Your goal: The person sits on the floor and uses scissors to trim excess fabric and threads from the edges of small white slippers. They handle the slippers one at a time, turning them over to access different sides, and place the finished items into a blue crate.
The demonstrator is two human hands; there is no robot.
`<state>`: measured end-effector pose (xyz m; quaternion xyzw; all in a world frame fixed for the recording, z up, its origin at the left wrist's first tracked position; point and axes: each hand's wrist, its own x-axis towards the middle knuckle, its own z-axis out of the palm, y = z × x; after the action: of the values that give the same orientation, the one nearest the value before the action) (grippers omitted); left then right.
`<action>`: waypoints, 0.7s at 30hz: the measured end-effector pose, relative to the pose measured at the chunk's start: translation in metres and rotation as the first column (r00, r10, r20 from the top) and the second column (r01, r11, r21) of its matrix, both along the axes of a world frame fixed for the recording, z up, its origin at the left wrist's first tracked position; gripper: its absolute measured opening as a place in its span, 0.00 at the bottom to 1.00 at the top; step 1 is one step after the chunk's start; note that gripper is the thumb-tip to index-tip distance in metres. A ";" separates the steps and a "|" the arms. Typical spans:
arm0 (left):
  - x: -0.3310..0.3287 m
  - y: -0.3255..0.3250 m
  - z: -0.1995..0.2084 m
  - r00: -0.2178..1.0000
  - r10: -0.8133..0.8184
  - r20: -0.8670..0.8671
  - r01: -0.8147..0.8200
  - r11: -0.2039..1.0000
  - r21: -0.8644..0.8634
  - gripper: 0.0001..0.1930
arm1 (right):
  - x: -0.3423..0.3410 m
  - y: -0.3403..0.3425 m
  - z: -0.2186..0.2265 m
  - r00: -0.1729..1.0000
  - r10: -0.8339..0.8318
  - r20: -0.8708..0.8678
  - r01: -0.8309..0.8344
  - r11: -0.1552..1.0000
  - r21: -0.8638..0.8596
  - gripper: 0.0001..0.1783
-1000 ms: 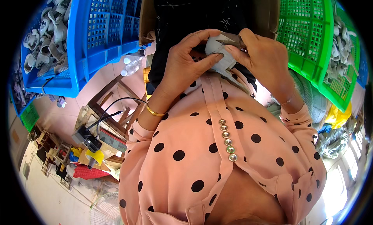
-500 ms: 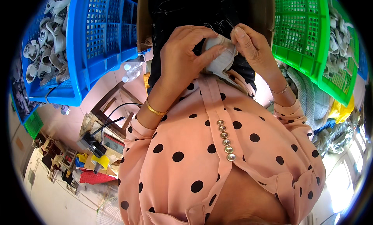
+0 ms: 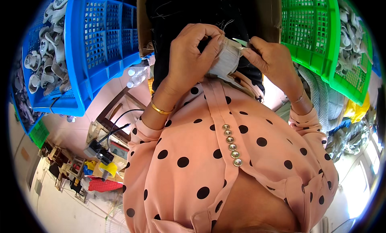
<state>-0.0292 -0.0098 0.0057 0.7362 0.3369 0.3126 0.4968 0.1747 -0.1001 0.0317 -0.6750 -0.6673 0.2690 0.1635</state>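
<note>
We record the left hand point(image 3: 193, 52) pinching a grey-white fabric piece point(image 3: 227, 64) between thumb and fingers, its upper part partly hidden by that grip. The piece sits in front of the torso, above dark cloth point(image 3: 189, 11), between both hands. We find the right hand point(image 3: 275, 60) closed around a small pointed tool point(image 3: 239, 42), mostly covered by the fingers; its pale tip lies at the piece's right edge, and we cannot tell whether they touch. Loose threads point(image 3: 228, 23) show just beyond the piece. To the far left we log a blue crate point(image 3: 73, 52) of grey-white pieces point(image 3: 48, 60); to the far right, a green crate point(image 3: 333, 40) holding similar ones.
</note>
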 end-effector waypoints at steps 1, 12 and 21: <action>0.002 -0.002 0.000 1.000 0.019 0.012 -0.019 1.000 -0.009 0.04 | -0.001 0.000 0.002 0.999 0.019 0.026 -0.019 1.000 0.010 0.28; 0.003 -0.005 0.008 1.000 0.008 -0.014 -0.009 1.000 -0.020 0.04 | -0.008 0.008 0.002 0.981 0.099 0.165 -0.110 0.992 0.055 0.27; 0.001 -0.014 0.000 0.999 0.030 0.027 -0.025 0.983 -0.180 0.06 | -0.001 0.009 -0.010 0.997 -0.001 -0.077 0.006 0.998 0.064 0.24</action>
<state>-0.0287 -0.0239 0.0059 0.6790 0.3666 0.2986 0.5616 0.1736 -0.0916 0.0213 -0.6596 -0.6678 0.2728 0.2110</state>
